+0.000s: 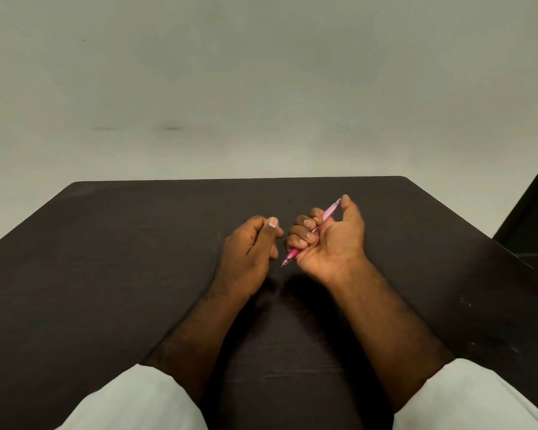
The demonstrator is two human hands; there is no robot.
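A pink pen (327, 214) lies gripped in my right hand (330, 240), palm turned up, fingers curled round its barrel. Its metal tip points down and left toward me, just clear of the fist, and my thumb touches the clicker end at the top. My left hand (252, 249) hovers just to the left, fingers curled with the thumb lying over them. Nothing shows inside the left hand. Both hands are above the middle of the dark table (106, 274).
The dark table's far edge (239, 179) runs against a pale wall (261, 88). A dark upright panel (534, 212) stands past the table's right corner. White sleeves cover both upper forearms at the bottom of the view.
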